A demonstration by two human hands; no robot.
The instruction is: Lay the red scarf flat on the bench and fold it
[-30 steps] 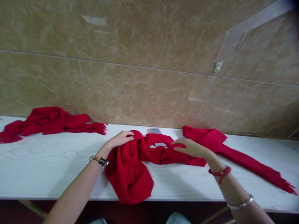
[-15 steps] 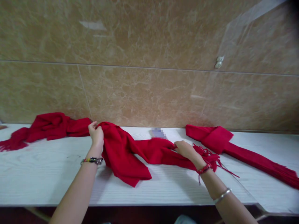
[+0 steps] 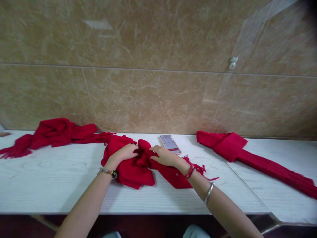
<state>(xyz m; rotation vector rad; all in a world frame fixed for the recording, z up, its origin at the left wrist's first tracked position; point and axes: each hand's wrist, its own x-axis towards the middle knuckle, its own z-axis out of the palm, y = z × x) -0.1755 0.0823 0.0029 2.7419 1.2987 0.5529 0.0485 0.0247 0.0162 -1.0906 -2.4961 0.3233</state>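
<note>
A red scarf lies bunched up on the white table in front of me, its fringe trailing off to the right under my wrist. My left hand is closed on the gathered cloth, its fingertips sunk among the folds. From the other side my right hand grips the same scarf, fingers curved over the fabric. Between both hands the cloth stands up in a crumpled bulge. Some of the fingertips are hidden in it.
Another red scarf lies crumpled at the left by the wall. A folded red scarf stretches away to the right. Behind my right hand lies a phone. The white table ends against a marbled tile wall.
My hands have come together from far apart, drawing the scarf into a bunch. Its right fringe has shifted left. The phone behind it now shows more fully.
</note>
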